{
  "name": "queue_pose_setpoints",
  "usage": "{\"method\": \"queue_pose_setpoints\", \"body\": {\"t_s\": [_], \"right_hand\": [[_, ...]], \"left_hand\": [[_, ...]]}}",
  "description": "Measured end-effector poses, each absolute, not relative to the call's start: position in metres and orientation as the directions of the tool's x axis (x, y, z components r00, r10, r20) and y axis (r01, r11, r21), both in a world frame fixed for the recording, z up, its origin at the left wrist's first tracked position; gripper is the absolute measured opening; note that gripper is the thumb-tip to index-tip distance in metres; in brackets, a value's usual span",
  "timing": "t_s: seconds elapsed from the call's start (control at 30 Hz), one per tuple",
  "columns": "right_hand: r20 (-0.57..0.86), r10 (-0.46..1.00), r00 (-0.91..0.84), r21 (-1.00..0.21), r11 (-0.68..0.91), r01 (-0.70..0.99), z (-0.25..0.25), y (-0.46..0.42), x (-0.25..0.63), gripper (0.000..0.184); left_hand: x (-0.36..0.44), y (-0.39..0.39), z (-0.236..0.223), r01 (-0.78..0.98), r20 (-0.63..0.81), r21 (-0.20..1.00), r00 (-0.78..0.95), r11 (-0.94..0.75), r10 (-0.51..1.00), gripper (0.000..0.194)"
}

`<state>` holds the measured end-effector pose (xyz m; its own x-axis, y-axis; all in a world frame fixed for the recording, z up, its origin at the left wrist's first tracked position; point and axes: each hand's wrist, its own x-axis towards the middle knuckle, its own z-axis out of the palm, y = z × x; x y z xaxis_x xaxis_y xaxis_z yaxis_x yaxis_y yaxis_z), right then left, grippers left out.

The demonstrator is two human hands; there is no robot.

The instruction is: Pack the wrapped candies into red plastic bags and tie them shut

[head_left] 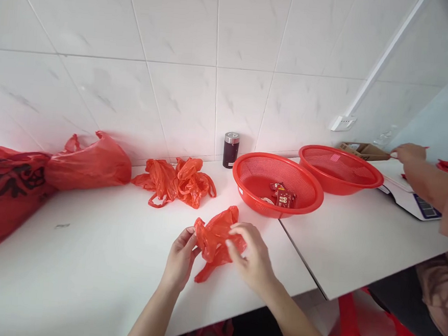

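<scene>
A crumpled red plastic bag (217, 236) is between my two hands, just above the white table. My left hand (181, 254) pinches its left edge between thumb and fingers. On the other side, my right hand (252, 254) has thumb and fingers apart around the bag's right part; whether they touch the film is hard to make out. Beyond the hands stands a red mesh basket (241, 189) with a few small red packets (284, 198) in it. A pile of crumpled red plastic bags (177, 180) lies behind, to the left.
Full red bags (90, 163) stand at the far left. A dark tumbler (230, 152) is by the wall. At the right are a second red basket (341, 184), a cardboard box (374, 154), a scale (417, 204) and a co-worker's arm (423, 177). A gap (302, 258) divides the tables.
</scene>
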<state>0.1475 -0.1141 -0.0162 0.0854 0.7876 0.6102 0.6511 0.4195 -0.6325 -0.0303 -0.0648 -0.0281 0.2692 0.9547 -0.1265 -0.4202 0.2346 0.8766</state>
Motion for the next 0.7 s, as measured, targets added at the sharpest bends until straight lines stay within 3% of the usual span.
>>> {"method": "queue_pose_setpoints", "body": {"t_s": [0.1, 0.23, 0.33, 0.43, 0.53, 0.63, 0.7], "right_hand": [[0.579, 0.813, 0.054, -0.592, 0.374, 0.714, -0.023, -0.102, 0.139, 0.029], [0.501, 0.861, 0.084, -0.673, 0.327, 0.663, -0.036, -0.088, 0.168, 0.04], [0.419, 0.905, 0.08, -0.744, 0.292, 0.601, -0.033, -0.09, 0.197, 0.04], [0.357, 0.916, 0.183, -0.773, 0.18, 0.609, -0.03, -0.095, 0.212, 0.035], [0.377, 0.903, 0.208, -0.759, 0.172, 0.628, -0.031, -0.097, 0.205, 0.034], [0.41, 0.894, 0.184, -0.747, 0.213, 0.63, -0.034, -0.096, 0.186, 0.04], [0.407, 0.899, 0.164, -0.765, 0.238, 0.598, -0.033, -0.096, 0.174, 0.044]], "left_hand": [[-0.026, -0.075, -0.022, -0.402, -0.063, 0.891, 0.354, 0.212, 0.933, 0.018], [-0.041, -0.072, -0.025, -0.363, -0.043, 0.912, 0.376, 0.19, 0.926, 0.014], [-0.063, -0.057, -0.028, -0.389, -0.073, 0.906, 0.242, 0.166, 0.967, 0.022], [-0.077, -0.054, -0.017, -0.369, -0.098, 0.926, -0.024, 0.083, 0.995, 0.026], [-0.068, -0.078, 0.01, -0.046, 0.16, 0.984, -0.207, -0.173, 0.965, 0.019], [-0.044, -0.107, 0.028, 0.404, 0.485, 0.781, 0.088, -0.476, 0.87, 0.017], [-0.03, -0.112, 0.021, 0.598, 0.486, 0.58, 0.29, -0.553, 0.824, 0.02]]}}
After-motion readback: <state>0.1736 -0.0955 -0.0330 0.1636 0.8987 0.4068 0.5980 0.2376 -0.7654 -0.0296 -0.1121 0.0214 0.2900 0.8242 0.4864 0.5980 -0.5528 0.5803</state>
